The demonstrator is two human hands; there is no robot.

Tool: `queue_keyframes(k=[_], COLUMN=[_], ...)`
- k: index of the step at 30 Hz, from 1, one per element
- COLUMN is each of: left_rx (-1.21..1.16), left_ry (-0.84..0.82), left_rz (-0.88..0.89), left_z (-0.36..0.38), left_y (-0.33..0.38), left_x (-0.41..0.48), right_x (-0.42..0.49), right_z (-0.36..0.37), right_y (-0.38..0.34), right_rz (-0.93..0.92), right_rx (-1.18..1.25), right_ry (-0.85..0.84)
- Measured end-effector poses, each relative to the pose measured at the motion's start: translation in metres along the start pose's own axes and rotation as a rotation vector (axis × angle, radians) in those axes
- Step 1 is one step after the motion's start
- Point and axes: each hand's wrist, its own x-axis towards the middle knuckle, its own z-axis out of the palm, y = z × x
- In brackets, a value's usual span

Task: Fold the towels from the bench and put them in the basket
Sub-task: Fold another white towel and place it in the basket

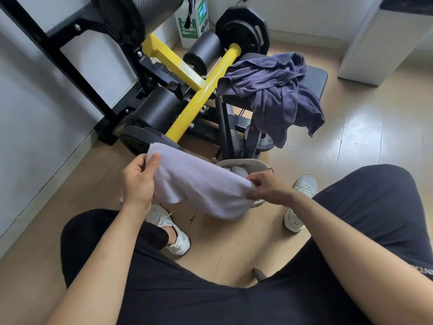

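Black-trousered knees are framing the basket (243,163); both hands, left (137,181) and right (267,187), are gripping the white towel (199,186) stretched lengthwise just above it, right hand nearer its rim, while navy towels (276,90) are lying beyond on the tabletop (315,77)

To your left you have a gym machine with a yellow bar (206,90) running through its black frame (68,66), with black foam rollers (154,109) fixed beside the bar and a stack of black weight plates (243,31) standing at its far end near the wall. Behind those plates you see a white and green box (192,22) on the floor, and at the far right a white cabinet (379,41). Your white sneakers (173,233) rest on the pale wood floor (375,132) below you.
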Motion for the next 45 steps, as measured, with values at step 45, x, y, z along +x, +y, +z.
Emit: queue_keyframes(k=[45], left_rx=[0.458], left_ry=[-0.196], left_rz=[0.107], left_z=[0.027], left_y=[-0.007], left_x=[-0.019], right_x=[-0.022], right_z=[-0.008], right_y=[-0.065], right_rz=[0.05], right_rx=[0.466], right_ry=[0.432])
